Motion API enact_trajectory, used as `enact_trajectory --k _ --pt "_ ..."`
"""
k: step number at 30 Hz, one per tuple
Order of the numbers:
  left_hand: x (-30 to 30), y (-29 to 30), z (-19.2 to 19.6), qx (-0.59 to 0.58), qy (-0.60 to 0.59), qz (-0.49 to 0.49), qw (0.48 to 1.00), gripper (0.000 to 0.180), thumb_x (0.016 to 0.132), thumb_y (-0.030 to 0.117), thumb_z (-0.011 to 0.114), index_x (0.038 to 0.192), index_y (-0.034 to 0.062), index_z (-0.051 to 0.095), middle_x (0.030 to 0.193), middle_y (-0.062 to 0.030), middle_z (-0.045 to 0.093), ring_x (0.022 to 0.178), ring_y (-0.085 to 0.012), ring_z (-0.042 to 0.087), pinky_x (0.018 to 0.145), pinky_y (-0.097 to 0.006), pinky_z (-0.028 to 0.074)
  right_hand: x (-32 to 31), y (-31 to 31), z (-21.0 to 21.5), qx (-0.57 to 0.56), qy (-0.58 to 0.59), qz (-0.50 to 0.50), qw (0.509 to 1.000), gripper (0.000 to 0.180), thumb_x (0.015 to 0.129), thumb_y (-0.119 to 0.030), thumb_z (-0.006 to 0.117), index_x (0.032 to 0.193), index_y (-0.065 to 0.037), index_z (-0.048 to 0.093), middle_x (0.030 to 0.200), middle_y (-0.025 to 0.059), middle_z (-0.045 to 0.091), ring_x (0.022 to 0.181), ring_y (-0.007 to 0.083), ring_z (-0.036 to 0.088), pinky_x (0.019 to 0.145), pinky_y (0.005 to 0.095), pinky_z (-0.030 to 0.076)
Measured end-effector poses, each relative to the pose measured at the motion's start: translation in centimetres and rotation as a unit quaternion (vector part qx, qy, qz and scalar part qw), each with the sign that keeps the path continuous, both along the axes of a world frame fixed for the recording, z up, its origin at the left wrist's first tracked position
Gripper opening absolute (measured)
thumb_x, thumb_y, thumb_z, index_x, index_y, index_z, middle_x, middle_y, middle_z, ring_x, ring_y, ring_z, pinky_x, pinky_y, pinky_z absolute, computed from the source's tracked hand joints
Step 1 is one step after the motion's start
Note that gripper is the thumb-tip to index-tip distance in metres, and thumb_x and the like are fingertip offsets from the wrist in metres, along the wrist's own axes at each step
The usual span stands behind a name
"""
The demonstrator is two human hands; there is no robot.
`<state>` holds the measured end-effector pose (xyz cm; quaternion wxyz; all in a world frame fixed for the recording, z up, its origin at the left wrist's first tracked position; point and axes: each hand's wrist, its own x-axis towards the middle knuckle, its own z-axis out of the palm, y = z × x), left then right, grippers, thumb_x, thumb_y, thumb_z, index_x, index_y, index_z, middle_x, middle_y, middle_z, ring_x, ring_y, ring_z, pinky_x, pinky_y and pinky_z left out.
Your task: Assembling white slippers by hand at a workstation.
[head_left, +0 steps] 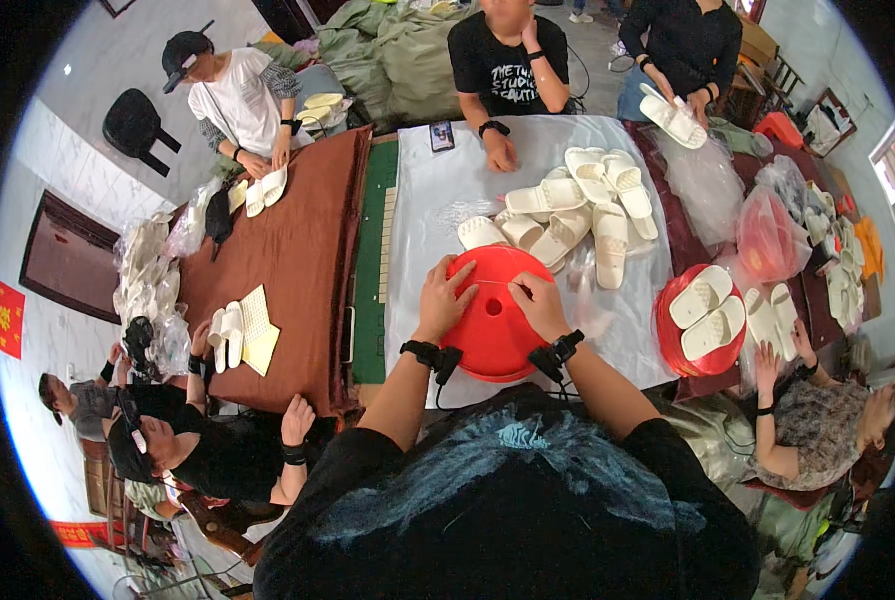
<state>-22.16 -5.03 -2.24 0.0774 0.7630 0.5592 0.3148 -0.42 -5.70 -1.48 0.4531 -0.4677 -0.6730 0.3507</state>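
In front of me is a round red plastic stool seat (492,345) with a small hole in its middle. My left hand (445,300) rests on its left side, fingers apart and touching the red surface. My right hand (541,310) is at the right side, its fingers curled in with thumb and forefinger close together. A faint pale line, like a thread, runs across the red surface between the two hands; what the right fingertips hold is too small to make out. Just beyond the stool lies a pile of cream slippers (565,232).
At right, another red round seat (675,352) bears a pair of slippers (709,305). A phone (441,137) lies at the table's far edge. Several people handle slippers around the tables. A brown-covered table (287,230) stands left, with yellow sheets (260,340). Clear bags (705,190) lie right.
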Motion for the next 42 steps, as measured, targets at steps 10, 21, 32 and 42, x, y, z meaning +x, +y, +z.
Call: enact_trajectory --k 10,21,32,42 --pt "0.0 -0.2 0.1 -0.003 -0.005 0.000 1.000 0.045 0.082 0.027 0.073 0.125 0.0195 0.066 0.131 -0.0125 0.054 0.115 -0.0355 0.054 0.097 -0.044 0.048 0.0 0.0 -0.6 0.018 0.005 0.000 1.000 0.015 0.091 -0.014 0.062 0.088 0.000 0.062 0.079 0.0179 0.063 0.070 0.0314 0.063 0.063 0.0372 0.047" --pt "0.0 0.1 -0.2 -0.003 0.001 0.003 1.000 0.045 0.082 0.026 0.072 0.126 0.0194 0.065 0.131 -0.0129 0.054 0.117 -0.0351 0.053 0.100 -0.044 0.045 0.1 -0.1 0.2 -0.011 0.001 0.009 1.000 0.015 0.092 -0.015 0.062 0.089 0.000 0.062 0.080 0.0178 0.064 0.072 0.0311 0.063 0.065 0.0371 0.048" --pt "-0.1 0.1 -0.6 -0.016 0.009 -0.002 1.000 0.047 0.082 0.026 0.072 0.127 0.0182 0.064 0.131 -0.0142 0.054 0.116 -0.0352 0.053 0.100 -0.044 0.045 0.2 -0.4 0.5 -0.007 -0.005 -0.004 1.000 0.015 0.091 -0.015 0.062 0.087 -0.001 0.061 0.075 0.0165 0.062 0.068 0.0301 0.062 0.062 0.0365 0.047" --pt "-0.6 0.2 -0.6 0.000 0.002 0.024 1.000 0.044 0.082 0.027 0.072 0.125 0.0186 0.066 0.131 -0.0153 0.054 0.113 -0.0366 0.055 0.096 -0.045 0.047 -0.5 0.0 0.5 0.019 0.017 -0.002 1.000 0.015 0.091 -0.014 0.063 0.086 0.001 0.061 0.076 0.0172 0.061 0.067 0.0311 0.061 0.063 0.0368 0.047"
